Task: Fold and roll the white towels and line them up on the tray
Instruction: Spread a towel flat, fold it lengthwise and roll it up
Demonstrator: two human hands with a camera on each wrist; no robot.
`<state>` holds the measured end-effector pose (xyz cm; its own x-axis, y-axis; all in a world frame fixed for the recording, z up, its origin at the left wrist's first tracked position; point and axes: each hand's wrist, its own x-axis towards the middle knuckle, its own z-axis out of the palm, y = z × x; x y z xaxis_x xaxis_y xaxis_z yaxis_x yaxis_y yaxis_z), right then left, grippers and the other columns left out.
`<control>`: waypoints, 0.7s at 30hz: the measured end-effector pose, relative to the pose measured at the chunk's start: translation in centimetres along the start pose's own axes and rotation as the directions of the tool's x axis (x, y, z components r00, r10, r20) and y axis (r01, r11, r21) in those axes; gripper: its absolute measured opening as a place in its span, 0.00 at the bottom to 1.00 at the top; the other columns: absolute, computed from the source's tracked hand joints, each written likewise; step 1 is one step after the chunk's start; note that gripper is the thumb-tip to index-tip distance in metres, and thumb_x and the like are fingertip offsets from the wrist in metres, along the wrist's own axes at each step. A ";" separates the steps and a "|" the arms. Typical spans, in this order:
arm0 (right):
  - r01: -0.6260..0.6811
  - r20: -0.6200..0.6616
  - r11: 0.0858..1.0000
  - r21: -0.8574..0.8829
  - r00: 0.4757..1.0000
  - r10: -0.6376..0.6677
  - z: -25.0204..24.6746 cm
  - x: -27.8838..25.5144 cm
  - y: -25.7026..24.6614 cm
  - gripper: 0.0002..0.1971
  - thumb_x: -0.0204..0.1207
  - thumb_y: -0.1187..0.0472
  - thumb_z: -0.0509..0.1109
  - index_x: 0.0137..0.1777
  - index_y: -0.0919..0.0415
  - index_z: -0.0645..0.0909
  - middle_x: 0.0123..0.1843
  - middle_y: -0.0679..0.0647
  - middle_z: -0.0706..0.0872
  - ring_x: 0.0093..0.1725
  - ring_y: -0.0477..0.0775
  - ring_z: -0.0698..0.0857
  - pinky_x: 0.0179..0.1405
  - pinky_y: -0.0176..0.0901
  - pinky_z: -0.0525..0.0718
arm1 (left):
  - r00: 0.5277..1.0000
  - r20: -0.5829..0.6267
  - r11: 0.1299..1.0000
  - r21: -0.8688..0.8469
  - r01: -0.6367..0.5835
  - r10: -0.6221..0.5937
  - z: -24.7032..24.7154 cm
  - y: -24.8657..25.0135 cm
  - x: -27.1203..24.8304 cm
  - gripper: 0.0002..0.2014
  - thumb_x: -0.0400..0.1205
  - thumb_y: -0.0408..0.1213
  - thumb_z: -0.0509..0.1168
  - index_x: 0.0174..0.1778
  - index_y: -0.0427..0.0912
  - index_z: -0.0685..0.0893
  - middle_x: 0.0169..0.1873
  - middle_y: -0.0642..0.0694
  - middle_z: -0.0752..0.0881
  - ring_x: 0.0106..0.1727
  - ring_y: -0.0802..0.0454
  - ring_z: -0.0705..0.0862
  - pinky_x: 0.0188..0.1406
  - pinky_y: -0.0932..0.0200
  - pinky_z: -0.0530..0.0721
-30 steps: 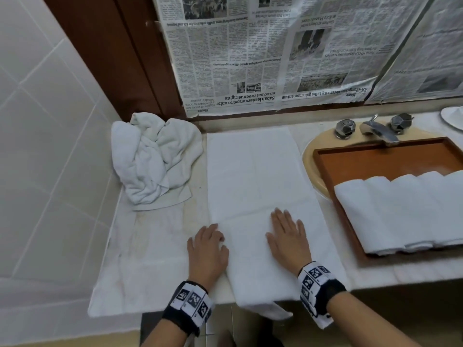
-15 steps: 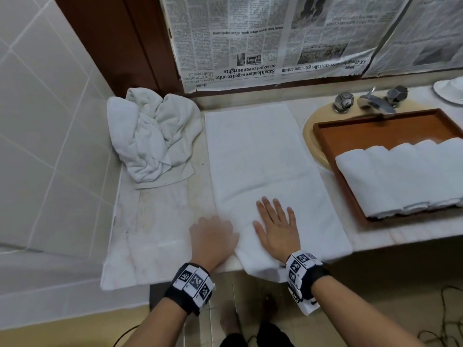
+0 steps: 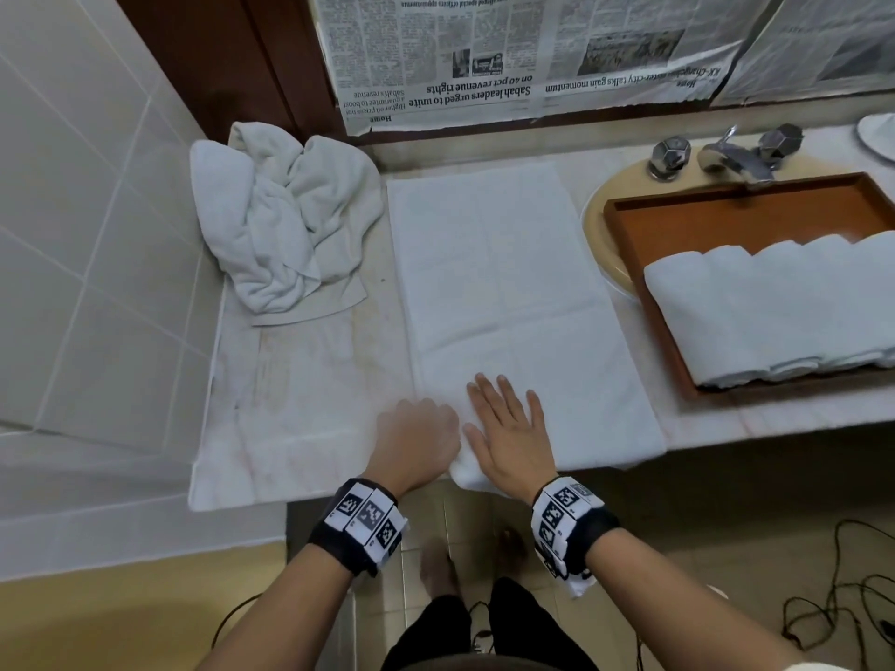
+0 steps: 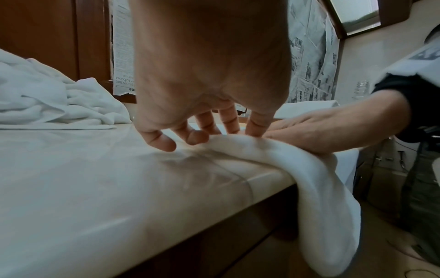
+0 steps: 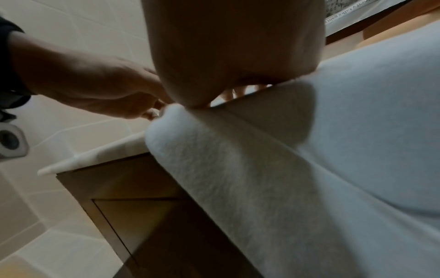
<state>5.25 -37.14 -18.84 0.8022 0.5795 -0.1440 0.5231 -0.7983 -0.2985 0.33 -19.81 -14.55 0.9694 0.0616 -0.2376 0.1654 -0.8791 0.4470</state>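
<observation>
A: Folded towel (image 3: pixel 499 302): flat on counter (image 3: pixel 300 428), near end overhanging. Tray (image 3: pixel 726 210): rolls (image 3: pixel 775 307) lined up.
B: Hands?
A: Right hand (image 3: pixel 508 435) spread, pressing; left hand (image 3: pixel 416 435) curled, fingertips (image 4: pixel 197 134) on hem. Rolling likely next; needs tuck.

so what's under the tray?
The tray sits over the beige sink basin, whose rim shows at its left, and its near edge rests on the counter. The basin's inside is covered, so its contents can't be seen.
</observation>
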 end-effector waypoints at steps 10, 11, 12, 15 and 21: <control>-0.026 -0.012 0.999 -0.037 1.000 0.026 -0.1 0.3 -0.2 0.31 0.86 0.42 0.38 0.88 0.51 0.50 0.89 0.46 0.49 0.87 0.51 0.47 0.83 0.62 0.43 | 0.996 0.013 0.993 0.078 0.091 -0.092 -0.2 -0.8 -1.8 0.12 0.81 0.55 0.62 0.41 0.54 0.86 0.45 0.54 0.74 0.54 0.49 0.73 0.54 0.49 0.69; -0.029 -0.006 0.999 -0.045 1.000 0.028 -0.1 0.4 -0.2 0.32 0.85 0.41 0.36 0.88 0.50 0.48 0.89 0.45 0.47 0.87 0.51 0.46 0.83 0.62 0.42 | 0.994 -0.006 0.991 0.072 0.114 -0.114 -0.1 -1.0 -2.2 0.11 0.80 0.55 0.63 0.40 0.53 0.85 0.45 0.54 0.74 0.54 0.49 0.73 0.53 0.50 0.69; -0.031 0.008 0.998 -0.050 0.999 0.032 -0.1 0.4 -0.2 0.33 0.84 0.41 0.34 0.88 0.50 0.47 0.89 0.45 0.46 0.87 0.51 0.45 0.83 0.62 0.40 | 0.989 -0.021 0.987 0.065 0.144 -0.143 0.0 -1.3 -2.6 0.11 0.79 0.55 0.64 0.39 0.53 0.84 0.46 0.54 0.73 0.55 0.50 0.73 0.52 0.50 0.68; -0.033 0.014 0.998 -0.044 0.999 0.034 -0.2 0.5 -0.3 0.34 0.83 0.40 0.32 0.88 0.50 0.46 0.89 0.45 0.45 0.87 0.51 0.43 0.83 0.62 0.39 | 0.978 -0.043 0.978 0.029 0.205 -0.204 0.1 -2.0 -3.9 0.10 0.75 0.56 0.67 0.43 0.56 0.82 0.52 0.55 0.72 0.57 0.50 0.71 0.54 0.49 0.69; -0.028 0.001 0.999 -0.025 1.000 0.028 -0.4 -0.6 -1.6 0.31 0.87 0.45 0.40 0.88 0.54 0.50 0.89 0.48 0.47 0.88 0.53 0.44 0.84 0.63 0.41 | 0.989 -0.069 0.991 -0.001 0.134 -0.134 0.7 -2.1 -5.1 0.31 0.73 0.58 0.69 0.74 0.64 0.70 0.77 0.62 0.64 0.74 0.49 0.60 0.65 0.46 0.62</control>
<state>4.04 -36.32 -17.88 0.8163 0.5571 -0.1528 0.5075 -0.8179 -0.2710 -5.13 -18.57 -14.88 0.9488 0.2111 -0.2349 0.2939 -0.8625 0.4120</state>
